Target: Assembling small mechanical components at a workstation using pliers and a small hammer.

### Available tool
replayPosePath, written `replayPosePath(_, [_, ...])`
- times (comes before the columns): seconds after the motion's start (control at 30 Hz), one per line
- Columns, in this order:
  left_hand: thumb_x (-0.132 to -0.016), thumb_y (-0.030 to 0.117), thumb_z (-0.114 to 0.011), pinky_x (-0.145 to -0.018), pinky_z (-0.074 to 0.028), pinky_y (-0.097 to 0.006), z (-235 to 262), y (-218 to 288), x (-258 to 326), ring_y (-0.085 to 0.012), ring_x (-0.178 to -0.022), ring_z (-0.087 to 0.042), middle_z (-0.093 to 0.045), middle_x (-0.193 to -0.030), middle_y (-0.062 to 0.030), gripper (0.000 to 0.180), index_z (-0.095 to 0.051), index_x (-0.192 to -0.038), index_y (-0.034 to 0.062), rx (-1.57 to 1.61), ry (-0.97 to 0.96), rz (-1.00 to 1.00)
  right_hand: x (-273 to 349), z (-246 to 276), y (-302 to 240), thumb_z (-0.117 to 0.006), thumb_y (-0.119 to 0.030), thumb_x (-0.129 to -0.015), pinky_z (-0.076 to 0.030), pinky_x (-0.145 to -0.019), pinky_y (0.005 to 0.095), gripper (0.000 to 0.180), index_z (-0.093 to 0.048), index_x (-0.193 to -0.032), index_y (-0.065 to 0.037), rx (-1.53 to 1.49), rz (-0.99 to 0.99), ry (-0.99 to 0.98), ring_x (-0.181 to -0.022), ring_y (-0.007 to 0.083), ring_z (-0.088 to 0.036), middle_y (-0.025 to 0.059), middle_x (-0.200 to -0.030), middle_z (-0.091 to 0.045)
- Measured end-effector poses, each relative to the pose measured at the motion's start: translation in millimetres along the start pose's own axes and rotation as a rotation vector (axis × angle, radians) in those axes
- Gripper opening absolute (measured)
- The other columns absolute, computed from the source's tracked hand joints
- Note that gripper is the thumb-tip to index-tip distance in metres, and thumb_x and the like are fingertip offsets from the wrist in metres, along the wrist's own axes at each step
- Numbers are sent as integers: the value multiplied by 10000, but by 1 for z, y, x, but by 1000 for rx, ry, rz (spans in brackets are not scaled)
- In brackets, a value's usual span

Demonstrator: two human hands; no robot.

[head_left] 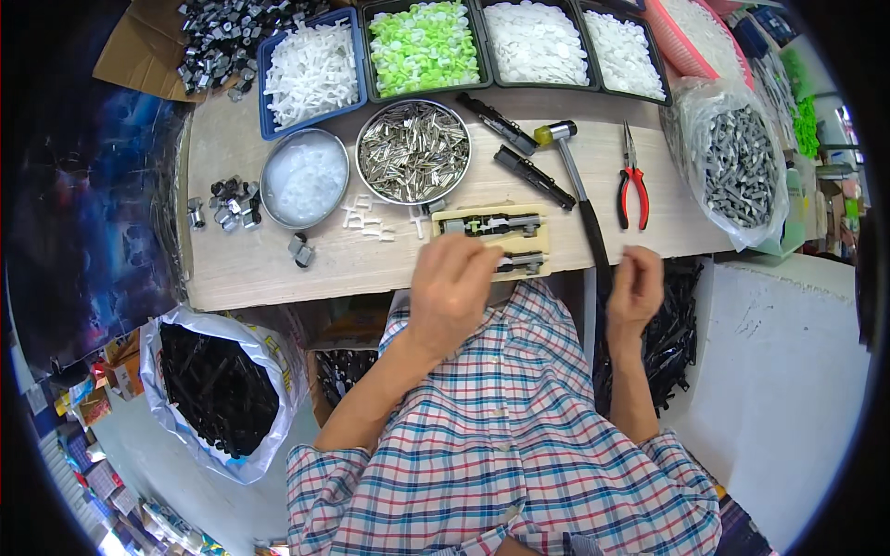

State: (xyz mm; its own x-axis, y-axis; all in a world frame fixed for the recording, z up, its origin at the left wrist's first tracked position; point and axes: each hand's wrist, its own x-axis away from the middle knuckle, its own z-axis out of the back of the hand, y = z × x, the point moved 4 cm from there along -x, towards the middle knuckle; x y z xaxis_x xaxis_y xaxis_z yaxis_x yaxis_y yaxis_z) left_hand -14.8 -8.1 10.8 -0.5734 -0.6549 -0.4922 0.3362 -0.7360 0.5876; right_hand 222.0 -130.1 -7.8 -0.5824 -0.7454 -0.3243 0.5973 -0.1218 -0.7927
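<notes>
1. Spanning the view, a pale wooden table (278, 269) carries parts and tools in front of a person in a plaid shirt.
2. Two plastic bags sit beside it: one of black parts (218, 385) on the floor to the left, one of grey parts (737, 167) on the table's right end.
3. A row of trays lines the far edge, with white cross pieces (311, 74), green caps (424, 46) and white discs (536, 42).
4. Nearer stand a round metal pan of silver pins (413, 150) and a bowl of clear bits (304, 178).
5. A black-handled hammer (579, 190) lies tilted right of the pan, with red-handled pliers (633, 181) well to its right.
6. A small cream jig block (496, 239) sits at the near edge, holding two dark metal assemblies.
7. The left hand (452, 283) rests on the block's near left corner, fingers curled down; whether it grips anything, one cannot tell.
8. The right hand (635, 287) hovers off the table's edge near the hammer's handle, fingers loosely curled, holding nothing visible.
</notes>
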Motion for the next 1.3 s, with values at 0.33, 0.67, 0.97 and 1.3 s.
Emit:
replayPosePath(0.33, [-868,-48,-665,-777,-497,-392,27,-28,16,-333,-892,-608,-636,-966,-150,155,-674,-1018,-13,118,238,314,55,68,170,-636,-219,-935,-440,-1019,497,445,-564,-1322,-12,1081,-60,-143,-1257,409,-498,216,-1333,-560])
replayPosePath(0.67, [-838,-34,-696,-830,-501,-429,14,-13,1,-355,-945,-602,-623,-980,-152,155,-691,-989,0,30,128,154,45,80,166,-725,-169,-820,-486,-868,498,323,-600,-1082,-27,1059,-57,-360,-1069,376,-585,182,-1129,-609])
replayPosePath(0.97, [-923,-51,-647,-881,-472,-388,20,-9,2,-312,-995,-590,-611,-1052,-142,137,-675,-1052,-15,0,97,143,40,88,148,-738,-132,-817,-520,-786,457,369,-580,-1141,-55,891,-9,-294,-940,362,-631,166,-1050,-590])
replayPosePath(1.3, [-919,-64,-633,-864,-473,-344,17,23,-14,-242,-949,-598,-610,-1010,-110,128,-671,-1034,-23,324,60,227,61,168,136,-635,-177,-978,-491,-936,475,453,-476,-1359,7,623,-359,295,-1116,485,-609,310,-1196,-631])
